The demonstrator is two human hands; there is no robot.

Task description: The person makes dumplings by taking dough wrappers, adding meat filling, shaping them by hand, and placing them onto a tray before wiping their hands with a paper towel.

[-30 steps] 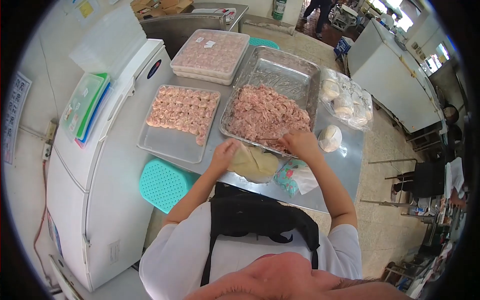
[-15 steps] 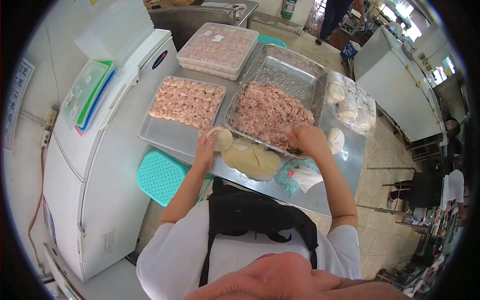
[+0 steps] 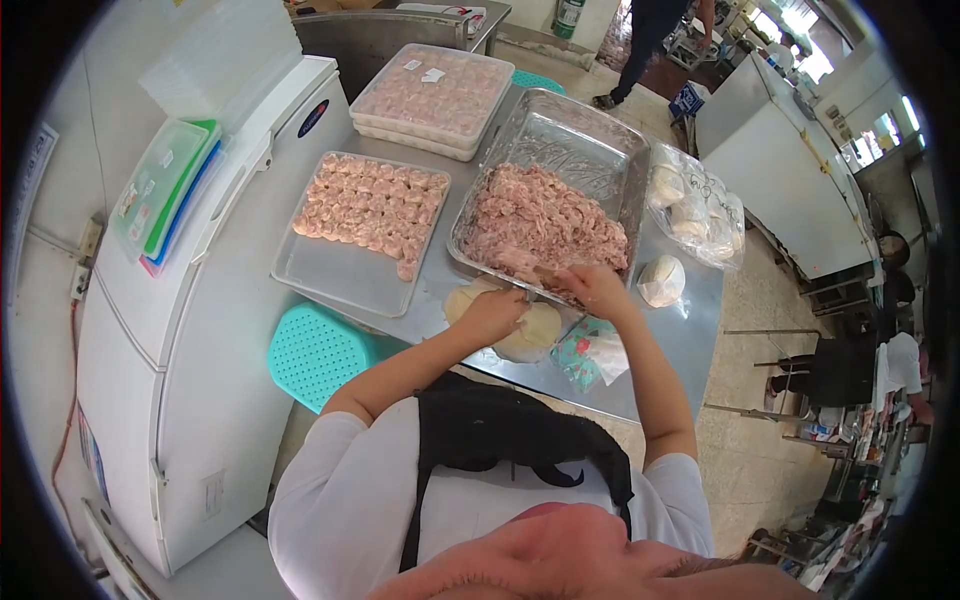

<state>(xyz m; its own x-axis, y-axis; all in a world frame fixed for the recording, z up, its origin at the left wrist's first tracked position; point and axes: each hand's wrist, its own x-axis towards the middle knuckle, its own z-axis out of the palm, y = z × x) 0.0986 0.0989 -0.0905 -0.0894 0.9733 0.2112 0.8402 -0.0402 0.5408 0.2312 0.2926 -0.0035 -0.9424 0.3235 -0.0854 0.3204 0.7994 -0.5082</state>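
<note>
My left hand (image 3: 495, 314), fingers curled, is over the pale round dough wrappers (image 3: 540, 326) at the table's near edge. What lies in its fingers is hidden. My right hand (image 3: 598, 291) is closed at the near rim of a metal tray (image 3: 590, 128); a small flat tip shows by its fingers, too small to name. Ground meat (image 3: 545, 215) fills the near part of that tray. Left of it, a plastic container (image 3: 340, 273) holds rows of meat dumplings (image 3: 370, 200), with one dumpling (image 3: 406, 270) at the near end of the right row.
Stacked lidded containers (image 3: 430, 95) stand behind. On the right are a wrapped white bundle (image 3: 662, 281) and a clear bag of similar bundles (image 3: 695, 210). A floral packet (image 3: 590, 358) lies near the front edge. A turquoise stool (image 3: 320, 350) and white freezer (image 3: 225, 300) are left. A person (image 3: 645, 45) stands beyond.
My left hand has moved right, from the dumpling container to over the wrappers. A dumpling now shows where its fingers were. My right hand has moved slightly left, towards it.
</note>
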